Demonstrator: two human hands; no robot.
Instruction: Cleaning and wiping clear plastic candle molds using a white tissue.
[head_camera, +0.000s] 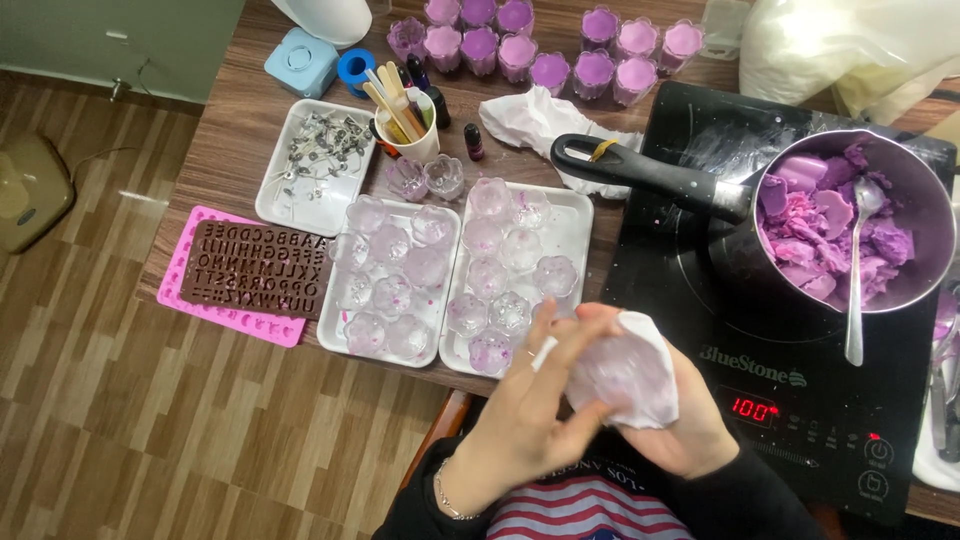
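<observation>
Both hands meet over the near edge of the bench (240, 130). The right hand (690, 430) cups a white tissue (630, 375) wrapped round a clear cup that barely shows through; the left hand (530, 410) presses its fingers against the tissue from the other side. Just beyond them sit two white trays (575, 215) of clear flower-shaped cups (490, 275). To the right, a pot (900, 290) of purple wax lumps with a spoon (858, 270) stands on a black cooktop (800, 420).
</observation>
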